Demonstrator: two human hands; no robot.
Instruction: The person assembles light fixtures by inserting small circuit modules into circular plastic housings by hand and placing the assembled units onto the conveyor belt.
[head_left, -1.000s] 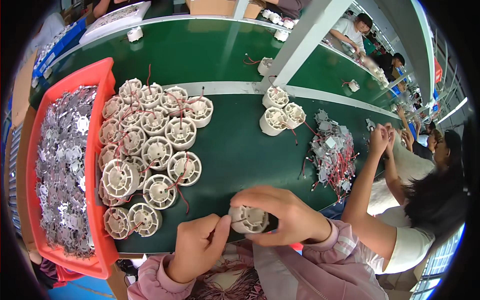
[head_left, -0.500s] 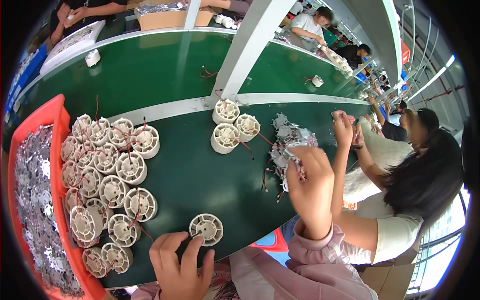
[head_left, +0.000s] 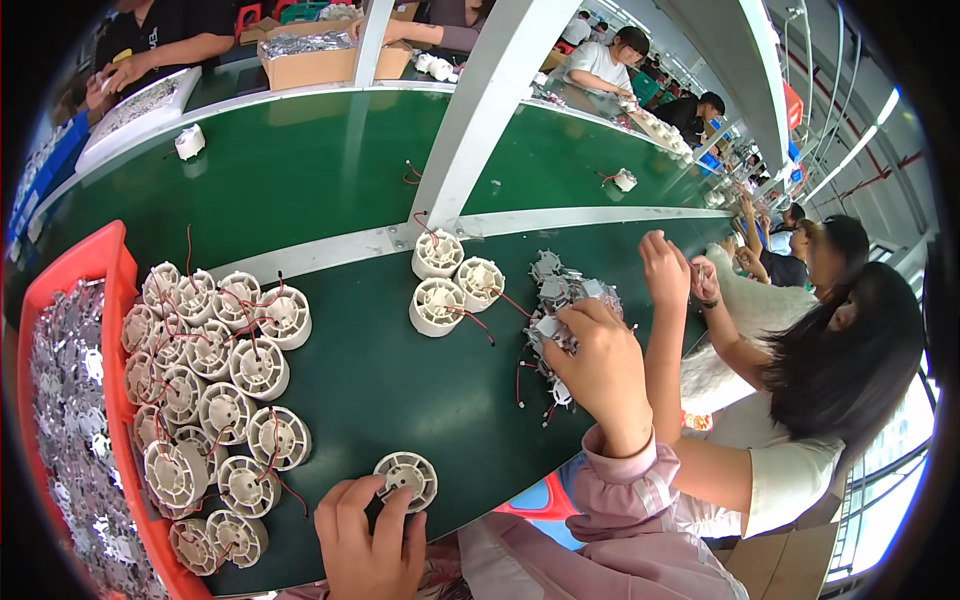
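Note:
My left hand (head_left: 372,540) is at the near edge of the bench, fingers bent against a round white plastic housing (head_left: 412,472) with spokes inside. Its index finger lies over the housing's near rim. To the right, my right hand (head_left: 608,375) reaches into a pile of small silver-grey metal parts (head_left: 550,285) with thin red wires and white connectors. Its thumb and fingers close around a small flat grey part (head_left: 547,327), partly covered by the fingers. Beyond, three white housings (head_left: 438,303) with red wires stand together.
Many wired white housings (head_left: 225,412) crowd the bench's left side beside a red bin (head_left: 122,400) of shiny metal pieces. A metal post (head_left: 470,140) rises at the bench's far edge, with a green conveyor belt (head_left: 290,165) behind. A co-worker's arm (head_left: 668,320) is close on my right.
My right hand has come down and left onto the pile, its fingers closing around a grey part. My left hand stays at the white housing. The whole view has shifted slightly.

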